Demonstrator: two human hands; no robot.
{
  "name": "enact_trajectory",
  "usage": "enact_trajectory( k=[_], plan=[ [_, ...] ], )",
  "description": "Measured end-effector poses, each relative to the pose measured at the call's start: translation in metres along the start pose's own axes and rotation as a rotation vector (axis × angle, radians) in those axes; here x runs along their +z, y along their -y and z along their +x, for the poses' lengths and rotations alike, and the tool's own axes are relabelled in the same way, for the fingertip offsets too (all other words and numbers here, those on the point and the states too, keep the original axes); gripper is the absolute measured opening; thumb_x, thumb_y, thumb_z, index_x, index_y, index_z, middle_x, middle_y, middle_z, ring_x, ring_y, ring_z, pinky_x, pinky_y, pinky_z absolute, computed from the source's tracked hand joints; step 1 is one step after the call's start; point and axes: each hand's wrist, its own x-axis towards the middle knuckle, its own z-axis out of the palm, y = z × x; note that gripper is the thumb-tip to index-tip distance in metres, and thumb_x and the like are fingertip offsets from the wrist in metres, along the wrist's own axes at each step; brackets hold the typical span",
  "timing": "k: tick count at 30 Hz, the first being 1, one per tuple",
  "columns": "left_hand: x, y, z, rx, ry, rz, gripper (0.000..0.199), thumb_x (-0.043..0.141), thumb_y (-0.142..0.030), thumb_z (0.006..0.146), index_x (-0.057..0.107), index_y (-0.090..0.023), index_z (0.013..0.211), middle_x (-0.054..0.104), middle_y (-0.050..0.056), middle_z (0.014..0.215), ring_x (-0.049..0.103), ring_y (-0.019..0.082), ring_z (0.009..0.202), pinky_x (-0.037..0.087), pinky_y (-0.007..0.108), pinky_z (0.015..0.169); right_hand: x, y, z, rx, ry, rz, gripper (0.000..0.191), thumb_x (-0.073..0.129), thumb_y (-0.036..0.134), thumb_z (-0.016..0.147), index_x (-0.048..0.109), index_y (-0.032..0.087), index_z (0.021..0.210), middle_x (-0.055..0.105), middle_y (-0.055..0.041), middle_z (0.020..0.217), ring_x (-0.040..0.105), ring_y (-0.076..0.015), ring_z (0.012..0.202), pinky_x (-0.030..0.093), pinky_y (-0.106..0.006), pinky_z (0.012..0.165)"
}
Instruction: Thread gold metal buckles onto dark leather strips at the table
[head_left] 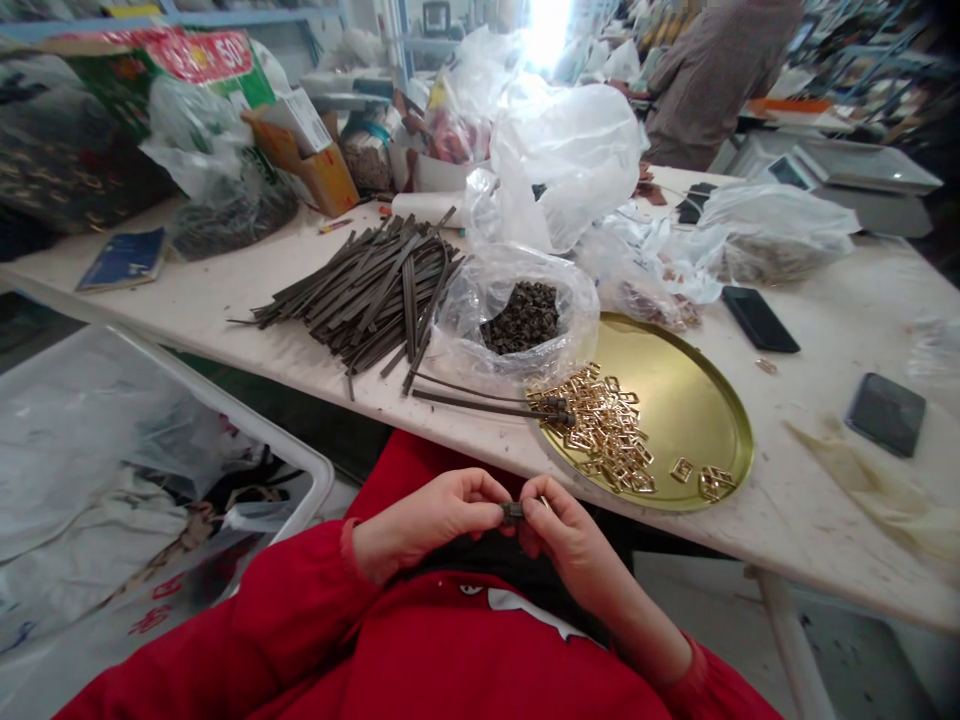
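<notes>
Close to my body, in front of the table edge, my left hand (457, 515) pinches one end of a small dark strap piece (512, 513). The fingers of my right hand (561, 525) grip its other end, and a thin shiny edge shows between them, too small to name. Just beyond lies a round gold tray (686, 400) with a heap of gold buckles (607, 430) on its left side. Dark straps (480, 408) reach over the tray's rim, small dark loops at their ends. Behind them sits an open plastic bag (457, 325) of small dark loops (525, 318).
A pile of dark strips (367, 290) lies left of the bag. Two phones (760, 320) rest at the right. Large plastic bags (570, 150) and an orange box (330, 180) stand behind. A white bin (319, 485) is at my left. Another person (712, 80) is at the back.
</notes>
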Motion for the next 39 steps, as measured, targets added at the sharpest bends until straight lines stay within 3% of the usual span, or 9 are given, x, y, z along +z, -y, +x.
enact_trajectory(
  k=[4, 9, 12, 22, 26, 29, 35, 39],
  plan=[
    [0.004, 0.000, -0.006, 0.001, -0.023, -0.030, 0.014, 0.061, -0.020, 0.070, 0.060, -0.014, 0.082, 0.065, -0.001, 0.073, 0.053, 0.008, 0.064, 0.034, 0.018, 0.055, -0.002, -0.001, 0.000, 0.055, 0.079, 0.031, 0.019, 0.045, 0.038, 0.081, 0.038, 0.021, 0.075, 0.044, 0.0078, 0.054, 0.035, -0.0077, 0.046, 0.027, -0.021, 0.046],
    [0.005, 0.002, -0.012, -0.039, 0.010, -0.046, 0.016, 0.063, -0.021, 0.069, 0.060, -0.014, 0.083, 0.066, 0.001, 0.074, 0.054, 0.008, 0.062, 0.035, 0.018, 0.056, -0.010, 0.004, -0.006, -0.108, 0.034, -0.441, 0.009, 0.046, 0.026, 0.079, 0.042, 0.020, 0.074, 0.038, 0.0076, 0.056, 0.031, -0.0084, 0.050, 0.025, -0.021, 0.046],
    [0.007, 0.004, -0.014, -0.029, 0.027, -0.023, 0.019, 0.063, -0.023, 0.070, 0.059, -0.013, 0.085, 0.066, 0.001, 0.073, 0.054, 0.008, 0.061, 0.036, 0.018, 0.055, -0.012, 0.008, -0.012, -0.172, 0.046, -0.604, 0.004, 0.044, 0.022, 0.079, 0.042, 0.020, 0.075, 0.039, 0.0067, 0.059, 0.033, -0.0089, 0.053, 0.026, -0.022, 0.048],
    [0.021, 0.007, -0.017, 0.028, 0.004, 0.259, 0.024, 0.060, -0.032, 0.068, 0.056, -0.013, 0.083, 0.061, -0.001, 0.072, 0.050, 0.010, 0.058, 0.038, 0.021, 0.054, -0.004, 0.001, -0.029, -0.239, 0.001, -0.711, 0.003, 0.041, 0.021, 0.082, 0.043, 0.019, 0.080, 0.046, 0.0042, 0.064, 0.041, -0.0102, 0.057, 0.033, -0.022, 0.052],
    [0.019, -0.002, -0.020, -0.003, 0.102, 0.532, 0.027, 0.046, -0.039, 0.078, 0.056, -0.015, 0.076, 0.059, -0.002, 0.064, 0.044, 0.010, 0.050, 0.032, 0.021, 0.048, -0.005, 0.004, -0.032, -0.366, -0.012, -0.831, 0.010, 0.040, 0.020, 0.085, 0.048, 0.019, 0.090, 0.056, -0.0015, 0.079, 0.052, -0.0133, 0.070, 0.040, -0.025, 0.063],
    [0.019, -0.005, -0.015, 0.074, 0.051, 0.673, 0.026, 0.044, -0.036, 0.078, 0.056, -0.016, 0.068, 0.057, -0.002, 0.063, 0.049, 0.012, 0.059, 0.035, 0.021, 0.055, -0.006, 0.011, -0.029, -0.420, 0.018, -0.911, 0.016, 0.040, 0.021, 0.085, 0.052, 0.019, 0.095, 0.060, -0.0040, 0.086, 0.055, -0.0149, 0.076, 0.041, -0.025, 0.066],
    [0.026, -0.021, 0.003, 0.098, 0.072, 0.699, 0.030, 0.046, -0.042, 0.075, 0.062, -0.018, 0.080, 0.065, 0.002, 0.076, 0.055, 0.019, 0.069, 0.041, 0.024, 0.060, -0.016, 0.029, -0.025, -0.375, -0.009, -0.818, 0.019, 0.043, 0.020, 0.083, 0.054, 0.020, 0.098, 0.059, -0.0026, 0.087, 0.053, -0.0140, 0.077, 0.042, -0.024, 0.068],
    [0.018, -0.031, 0.006, 0.106, 0.077, 0.777, 0.034, 0.045, -0.046, 0.075, 0.063, -0.017, 0.075, 0.066, 0.004, 0.079, 0.057, 0.022, 0.075, 0.043, 0.026, 0.068, -0.022, 0.033, -0.022, -0.283, 0.055, -0.526, 0.029, 0.039, 0.038, 0.089, 0.052, 0.019, 0.106, 0.052, 0.0001, 0.077, 0.047, -0.0107, 0.065, 0.038, -0.022, 0.058]
  ],
)
